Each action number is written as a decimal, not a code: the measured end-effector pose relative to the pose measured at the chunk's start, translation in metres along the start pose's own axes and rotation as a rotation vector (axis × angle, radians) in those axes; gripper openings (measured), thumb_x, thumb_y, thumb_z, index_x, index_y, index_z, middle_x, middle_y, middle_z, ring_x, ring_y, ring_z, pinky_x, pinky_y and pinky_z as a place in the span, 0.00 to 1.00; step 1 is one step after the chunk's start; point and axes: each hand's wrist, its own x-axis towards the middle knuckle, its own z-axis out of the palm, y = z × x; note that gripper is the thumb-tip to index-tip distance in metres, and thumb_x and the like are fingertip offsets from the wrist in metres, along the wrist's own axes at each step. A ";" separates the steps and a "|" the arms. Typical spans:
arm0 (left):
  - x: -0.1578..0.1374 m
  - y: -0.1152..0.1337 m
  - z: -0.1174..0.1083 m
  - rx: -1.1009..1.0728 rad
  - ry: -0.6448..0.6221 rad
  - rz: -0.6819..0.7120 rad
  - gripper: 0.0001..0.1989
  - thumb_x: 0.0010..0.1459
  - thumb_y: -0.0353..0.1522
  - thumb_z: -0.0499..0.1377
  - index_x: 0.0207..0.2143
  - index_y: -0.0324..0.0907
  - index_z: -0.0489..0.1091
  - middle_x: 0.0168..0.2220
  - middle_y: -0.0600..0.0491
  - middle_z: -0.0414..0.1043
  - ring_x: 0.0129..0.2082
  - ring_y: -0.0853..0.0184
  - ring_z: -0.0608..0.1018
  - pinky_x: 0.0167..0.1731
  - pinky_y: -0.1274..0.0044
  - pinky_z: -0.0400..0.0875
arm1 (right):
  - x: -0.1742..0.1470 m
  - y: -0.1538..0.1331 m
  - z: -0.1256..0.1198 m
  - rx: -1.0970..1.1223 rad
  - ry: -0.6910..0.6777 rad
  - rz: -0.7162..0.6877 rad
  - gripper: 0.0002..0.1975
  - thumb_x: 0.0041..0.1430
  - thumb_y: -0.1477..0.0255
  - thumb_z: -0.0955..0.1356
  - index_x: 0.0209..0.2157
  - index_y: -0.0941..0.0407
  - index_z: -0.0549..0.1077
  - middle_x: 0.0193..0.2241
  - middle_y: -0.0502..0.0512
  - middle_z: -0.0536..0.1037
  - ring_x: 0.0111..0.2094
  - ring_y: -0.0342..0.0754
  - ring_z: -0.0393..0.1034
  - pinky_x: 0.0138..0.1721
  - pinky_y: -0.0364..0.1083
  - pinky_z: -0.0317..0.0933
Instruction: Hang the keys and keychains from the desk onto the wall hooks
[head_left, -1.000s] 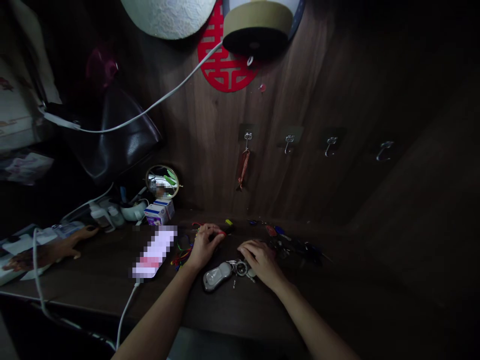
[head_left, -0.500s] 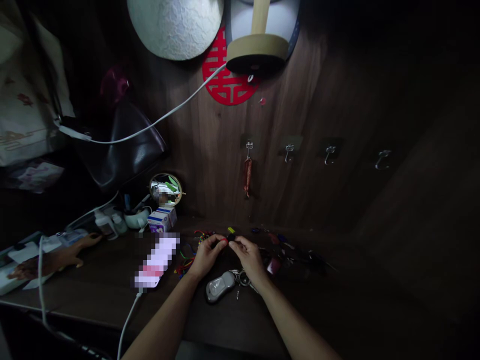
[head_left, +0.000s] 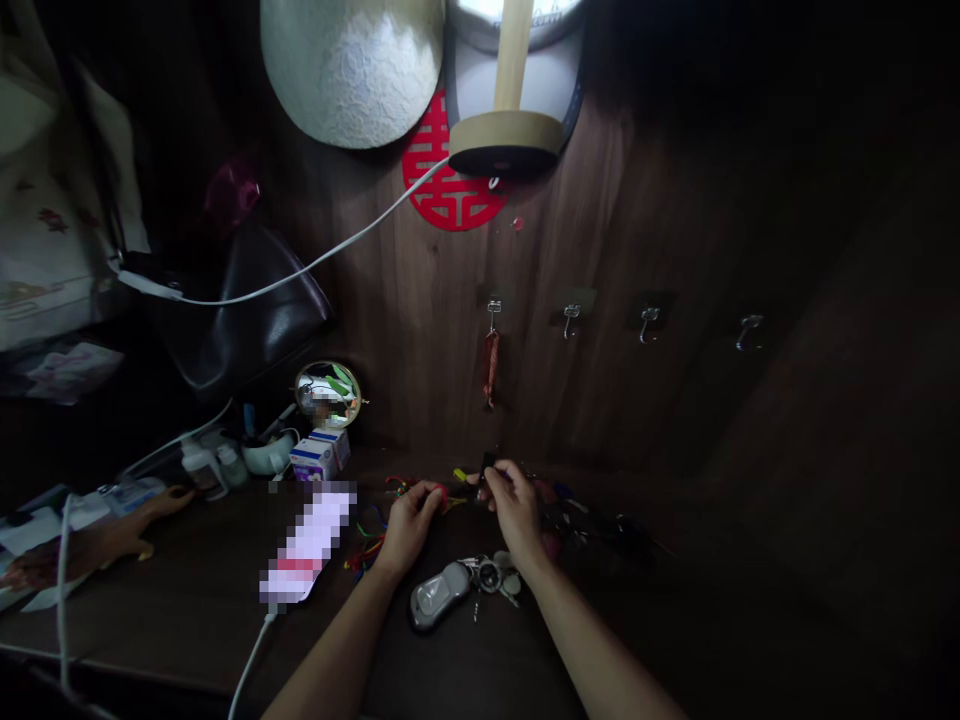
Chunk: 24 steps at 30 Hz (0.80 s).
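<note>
My left hand (head_left: 409,522) is closed in a pinch on a small red object (head_left: 440,493), too small to name. My right hand (head_left: 514,510) pinches a small black object (head_left: 487,465), perhaps a key's head; its kind is unclear. A thin yellowish strand shows between the two hands. Just behind them lies a small yellow piece (head_left: 460,475). Colourful cords (head_left: 365,553) lie by my left hand. In front of my hands rests a silver-grey car key fob (head_left: 439,597) beside a ring of keys (head_left: 490,574). Darker keys (head_left: 592,518) lie right of my right hand.
A phone (head_left: 311,550) on a charging cable lies to the left. Behind it stand small boxes (head_left: 319,455) and a round mirror (head_left: 328,392). Hooks (head_left: 571,318) line the wall, one carrying a braided cord (head_left: 490,368). A lamp (head_left: 506,140) hangs above.
My hands have moved apart. The right hand has lifted the black object and shifted slightly right, uncovering more of the key ring. The view has tilted a little upward.
</note>
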 end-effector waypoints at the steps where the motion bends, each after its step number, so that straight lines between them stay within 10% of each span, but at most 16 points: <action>1: 0.000 0.001 0.000 0.011 -0.008 0.004 0.17 0.55 0.44 0.51 0.26 0.40 0.68 0.24 0.54 0.70 0.28 0.67 0.72 0.29 0.80 0.65 | 0.004 -0.004 -0.001 0.007 0.010 -0.003 0.14 0.51 0.58 0.65 0.30 0.54 0.65 0.23 0.52 0.77 0.18 0.43 0.65 0.15 0.40 0.55; 24: 0.003 -0.001 0.001 0.006 -0.043 -0.016 0.19 0.56 0.45 0.50 0.25 0.41 0.68 0.23 0.55 0.70 0.27 0.68 0.71 0.29 0.80 0.64 | 0.128 -0.118 0.009 -0.107 0.347 -0.526 0.06 0.48 0.68 0.67 0.25 0.57 0.67 0.21 0.48 0.71 0.23 0.43 0.69 0.23 0.43 0.64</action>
